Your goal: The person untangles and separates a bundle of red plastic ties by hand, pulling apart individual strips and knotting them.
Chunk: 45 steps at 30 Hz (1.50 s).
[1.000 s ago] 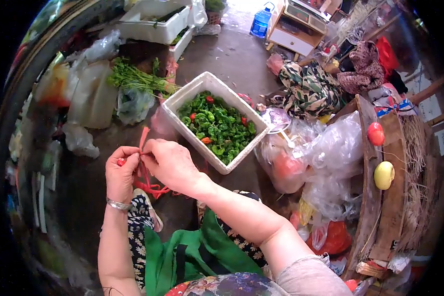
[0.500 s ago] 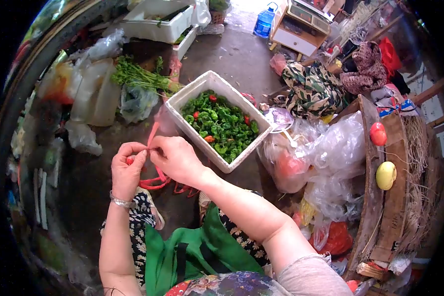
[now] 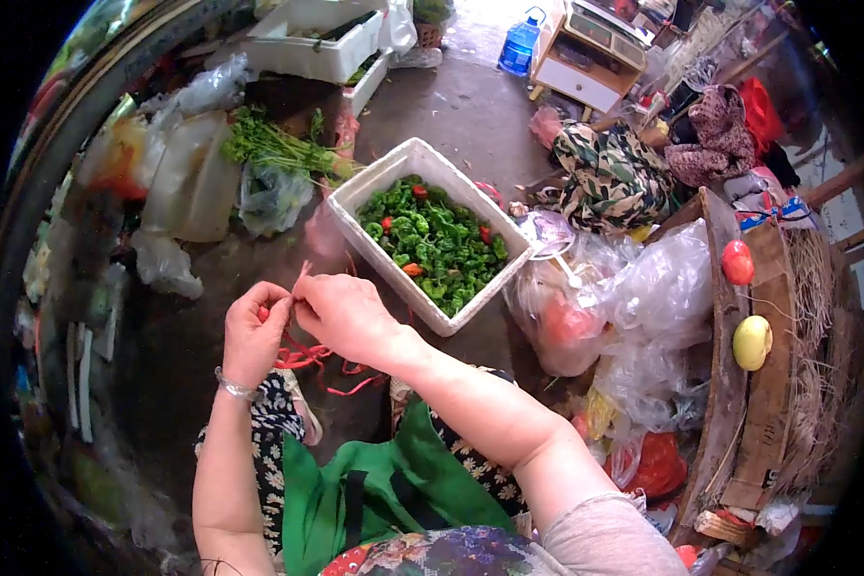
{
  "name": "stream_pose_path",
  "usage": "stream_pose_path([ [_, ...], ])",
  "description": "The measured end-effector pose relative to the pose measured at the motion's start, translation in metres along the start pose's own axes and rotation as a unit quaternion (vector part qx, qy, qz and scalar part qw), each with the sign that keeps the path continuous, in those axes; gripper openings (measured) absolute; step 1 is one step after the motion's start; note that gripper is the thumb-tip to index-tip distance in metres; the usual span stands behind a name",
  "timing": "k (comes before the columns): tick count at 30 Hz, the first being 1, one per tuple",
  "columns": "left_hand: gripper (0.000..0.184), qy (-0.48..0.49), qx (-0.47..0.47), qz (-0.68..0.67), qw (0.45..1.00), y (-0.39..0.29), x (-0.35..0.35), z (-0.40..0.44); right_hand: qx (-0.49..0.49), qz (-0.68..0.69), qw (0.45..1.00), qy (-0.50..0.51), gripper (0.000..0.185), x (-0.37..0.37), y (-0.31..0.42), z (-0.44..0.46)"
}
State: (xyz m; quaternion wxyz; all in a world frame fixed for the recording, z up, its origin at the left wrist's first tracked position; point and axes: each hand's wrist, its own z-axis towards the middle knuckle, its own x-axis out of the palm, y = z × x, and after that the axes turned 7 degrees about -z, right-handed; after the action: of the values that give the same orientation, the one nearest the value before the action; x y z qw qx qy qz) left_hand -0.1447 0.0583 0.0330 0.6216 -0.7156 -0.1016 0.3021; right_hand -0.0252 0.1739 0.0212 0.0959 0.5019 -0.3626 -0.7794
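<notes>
My left hand (image 3: pixel 255 334) is closed in a pinch, with a bit of red showing between its fingers. Close beside it, my right hand (image 3: pixel 344 315) also pinches, and a short pinkish-red end sticks up above its fingertips. Loose loops of red plastic string (image 3: pixel 307 357) hang below both hands, over the dark floor. The exact grip points are partly hidden by my fingers. Just beyond my right hand stands a white foam box (image 3: pixel 374 252) holding green peppers (image 3: pixel 432 245) with a few red ones among them.
Leafy green stalks (image 3: pixel 283 144) lie on plastic bags at the left. More white foam boxes (image 3: pixel 322 58) stand at the back. Clear plastic bags (image 3: pixel 643 288) and a wooden plank (image 3: pixel 720 384) fill the right side. A blue water jug (image 3: pixel 519 46) stands by a small cabinet (image 3: pixel 586 77).
The long strip of red string that rose above my hands is now down to a short end. My hands have shifted slightly, and the loops below hang differently.
</notes>
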Motion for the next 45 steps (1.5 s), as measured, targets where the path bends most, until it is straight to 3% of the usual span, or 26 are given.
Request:
stream_pose_path([
  [2, 0.006, 0.002, -0.008, 0.001, 1.0, -0.001, 0.001, -0.001, -0.06, -0.05, 0.996, -0.053, 0.013, 0.007, 0.0, -0.004],
  [10, 0.008, 0.011, -0.03, 0.037, 0.999, 0.004, -0.005, 0.002, -0.073, -0.109, 0.991, -0.038, 0.011, 0.015, -0.002, -0.005],
  [13, 0.01, 0.019, -0.023, -0.009, 1.0, 0.007, -0.005, 0.003, -0.093, -0.121, 0.986, -0.061, 0.011, 0.016, -0.002, -0.005],
  [18, 0.009, 0.031, -0.152, -0.147, 0.977, -0.001, -0.015, 0.004, -0.129, -0.131, 0.98, -0.08, 0.011, 0.012, 0.0, -0.001],
  [24, 0.009, 0.057, -0.163, -0.152, 0.973, 0.004, -0.024, 0.006, -0.155, -0.151, 0.971, -0.096, 0.013, 0.013, 0.002, -0.001],
  [30, 0.006, 0.061, -0.14, -0.169, 0.974, -0.002, -0.015, 0.003, -0.128, -0.077, 0.986, -0.074, 0.011, 0.007, -0.005, 0.001],
  [32, 0.006, 0.06, -0.107, -0.176, 0.977, -0.004, -0.013, 0.003, -0.074, -0.022, 0.997, -0.003, 0.015, 0.002, -0.005, 0.0],
  [33, 0.006, 0.059, -0.108, -0.176, 0.977, -0.006, -0.015, 0.003, -0.076, 0.009, 0.997, -0.016, 0.016, 0.003, -0.008, 0.0],
  [35, 0.007, 0.09, -0.173, -0.266, 0.944, -0.011, -0.018, 0.004, -0.05, 0.053, 0.997, 0.001, 0.018, -0.002, -0.007, 0.001],
  [45, 0.012, 0.163, -0.224, -0.359, 0.891, -0.006, -0.019, 0.008, 0.013, 0.164, 0.982, 0.095, 0.03, -0.02, -0.008, 0.003],
])
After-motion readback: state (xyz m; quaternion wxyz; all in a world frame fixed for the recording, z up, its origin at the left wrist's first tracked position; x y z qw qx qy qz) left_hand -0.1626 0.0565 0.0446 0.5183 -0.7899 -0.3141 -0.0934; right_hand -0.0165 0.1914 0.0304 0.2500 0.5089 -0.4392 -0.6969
